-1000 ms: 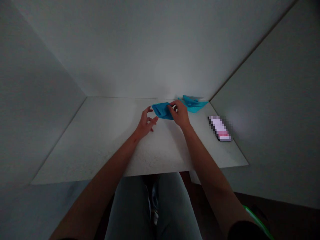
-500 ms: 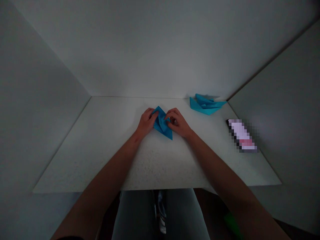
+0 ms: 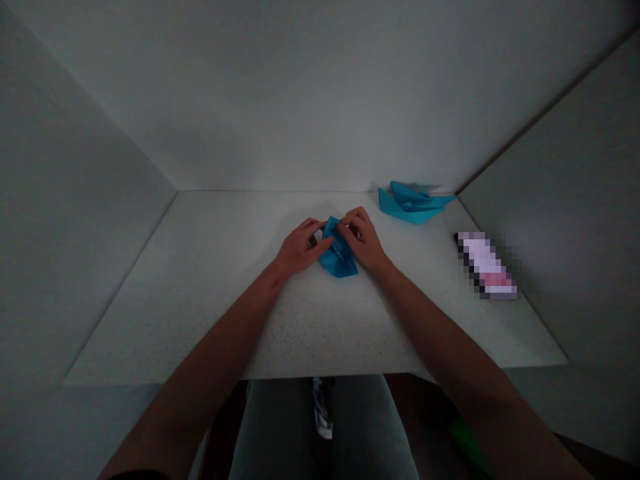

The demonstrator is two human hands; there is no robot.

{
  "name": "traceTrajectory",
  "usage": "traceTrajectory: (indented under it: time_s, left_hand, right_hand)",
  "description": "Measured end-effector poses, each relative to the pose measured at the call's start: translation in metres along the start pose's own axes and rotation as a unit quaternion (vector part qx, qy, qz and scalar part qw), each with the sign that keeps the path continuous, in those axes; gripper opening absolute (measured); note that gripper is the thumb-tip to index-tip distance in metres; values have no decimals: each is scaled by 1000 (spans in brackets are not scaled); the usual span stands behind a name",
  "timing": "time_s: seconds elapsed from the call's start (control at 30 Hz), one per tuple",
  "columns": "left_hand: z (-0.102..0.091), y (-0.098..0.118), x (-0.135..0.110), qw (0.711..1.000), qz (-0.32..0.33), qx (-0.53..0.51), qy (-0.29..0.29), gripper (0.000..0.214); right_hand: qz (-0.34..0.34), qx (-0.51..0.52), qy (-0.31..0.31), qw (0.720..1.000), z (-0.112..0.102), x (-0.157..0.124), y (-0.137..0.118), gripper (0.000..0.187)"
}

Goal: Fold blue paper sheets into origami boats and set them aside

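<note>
A folded piece of blue paper [image 3: 341,260] is held between my two hands just above or on the table; whether it touches the surface I cannot tell. My left hand [image 3: 303,247] pinches its left side, thumb in front and fingers behind. At the upper right edge, my right hand [image 3: 364,237] grips the paper between thumb and fingers. The paper's lower end points toward me, with creases and layers showing in its middle. Some fingertips of both hands are hidden behind it.
A finished-looking blue paper boat [image 3: 415,204] stands at the back right, near the wall. To its front right lies a phone [image 3: 487,265], its screen blurred out. The white table [image 3: 200,320] meets walls at the back and both sides.
The blue paper has turned and shifted slightly right, its outline now more rounded and bent. My left hand has moved right with it, and my right hand has moved up to its top edge.
</note>
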State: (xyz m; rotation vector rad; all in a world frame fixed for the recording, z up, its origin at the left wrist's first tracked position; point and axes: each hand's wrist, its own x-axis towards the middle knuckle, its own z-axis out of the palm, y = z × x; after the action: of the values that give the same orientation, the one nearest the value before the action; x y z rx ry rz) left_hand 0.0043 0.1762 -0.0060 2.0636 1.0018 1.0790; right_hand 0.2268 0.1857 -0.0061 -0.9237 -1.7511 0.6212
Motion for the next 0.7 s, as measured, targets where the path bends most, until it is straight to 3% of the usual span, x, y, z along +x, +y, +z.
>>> traceTrajectory:
  time_s: [0.3, 0.53, 0.7]
  left_hand:
    - [-2, 4, 2, 999, -16, 1, 44, 44]
    - [-1, 16, -4, 989, -5, 70, 130, 28]
    - [0, 21, -9, 992, 39, 51, 109, 42]
  right_hand:
    - [-18, 69, 9, 997, -4, 1, 2, 36]
    - [34, 97, 26, 994, 3, 3, 5, 39]
    - [42, 102, 19, 994, 12, 1, 4, 40]
